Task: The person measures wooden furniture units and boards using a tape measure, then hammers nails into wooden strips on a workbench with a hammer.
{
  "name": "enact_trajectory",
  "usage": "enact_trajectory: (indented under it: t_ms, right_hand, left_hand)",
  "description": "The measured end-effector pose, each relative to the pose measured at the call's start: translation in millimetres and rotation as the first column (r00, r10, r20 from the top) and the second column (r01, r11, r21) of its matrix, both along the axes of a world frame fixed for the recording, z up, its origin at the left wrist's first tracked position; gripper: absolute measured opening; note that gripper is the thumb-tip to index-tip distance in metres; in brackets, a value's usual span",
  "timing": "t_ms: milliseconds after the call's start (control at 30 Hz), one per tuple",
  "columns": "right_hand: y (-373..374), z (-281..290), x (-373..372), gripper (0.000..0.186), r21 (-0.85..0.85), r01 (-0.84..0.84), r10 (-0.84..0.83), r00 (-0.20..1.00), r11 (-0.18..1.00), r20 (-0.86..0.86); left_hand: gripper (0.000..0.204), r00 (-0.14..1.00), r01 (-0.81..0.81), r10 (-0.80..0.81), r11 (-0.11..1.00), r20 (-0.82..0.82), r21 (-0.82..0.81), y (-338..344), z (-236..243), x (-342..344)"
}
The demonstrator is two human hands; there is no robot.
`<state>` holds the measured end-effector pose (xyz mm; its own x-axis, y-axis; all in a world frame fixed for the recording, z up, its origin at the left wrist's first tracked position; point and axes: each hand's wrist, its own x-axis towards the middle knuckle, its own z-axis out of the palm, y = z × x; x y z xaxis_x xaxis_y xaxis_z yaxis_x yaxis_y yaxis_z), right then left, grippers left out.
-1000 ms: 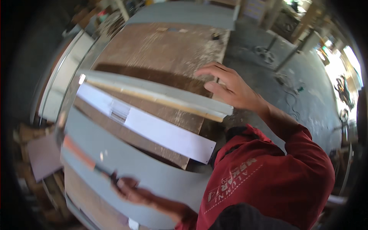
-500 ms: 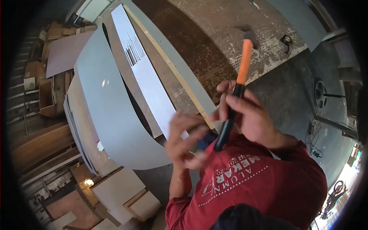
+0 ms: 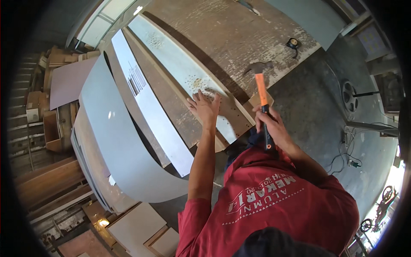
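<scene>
A claw hammer point(image 3: 261, 88) with an orange and black handle stands head up in my right hand point(image 3: 276, 126), whose fingers are wrapped round the grip. My left hand point(image 3: 205, 107) reaches forward with its fingers spread over a long pale panel point(image 3: 177, 64) edged with wooden strips. Small dark and yellowish bits point(image 3: 197, 82), too small to name surely, lie scattered on the panel by my fingertips. More specks dot its far end. The hammer head is over the worn brown tabletop, apart from the panel.
A narrow white board point(image 3: 160, 122) with a cluster of dark thin lines lies left of the panel. Beside it is a large curved grey sheet point(image 3: 115, 137). A tape measure point(image 3: 293, 43) rests near the table's right edge. Cables point(image 3: 342, 150) trail over the floor at right.
My left hand has moved from beside the hammer handle forward onto the panel, and its fingers have spread. The panel's speckled inner face now shows. The hammer stays in my right hand, slightly lower.
</scene>
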<state>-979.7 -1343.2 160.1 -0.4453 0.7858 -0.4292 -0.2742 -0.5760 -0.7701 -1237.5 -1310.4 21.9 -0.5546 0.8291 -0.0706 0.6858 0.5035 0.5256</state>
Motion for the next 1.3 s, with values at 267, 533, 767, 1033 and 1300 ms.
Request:
enact_trajectory:
  t_ms: [267,533,767,1033,1300]
  right_hand:
    - [36.4,-165.8,34.8,0.02,0.109,0.343,-0.359,0.869,0.933,0.341]
    - [-21.7,-41.5,24.7,0.013,0.268,0.345,-0.376,0.924,0.9,0.074]
    - [-11.0,64.7,-5.3,0.031,0.216,-0.364,0.314,0.92,0.906,0.233]
    - [8.9,-18.3,-30.5,0.027,0.712,-0.377,-0.25,0.754,0.592,0.607]
    - [8.0,-18.3,-102.5,0.018,0.009,-0.373,0.368,0.918,0.928,0.151]
  left_hand:
    - [0.125,0.999,0.011,-0.007,0.996,0.044,-0.09,-2.1,-54.2,37.9]
    - [0.111,0.935,-0.07,-0.04,0.953,0.352,0.294,16.0,14.4,2.4]
    - [0.105,0.955,-0.072,-0.038,0.933,0.294,0.353,-54.4,-13.3,-119.2]
    - [0.1,0.719,-0.261,-0.136,0.856,0.682,0.446,-89.0,76.1,-119.6]
    - [0.099,0.745,-0.27,-0.132,0.837,0.654,0.477,-92.6,95.0,-110.1]
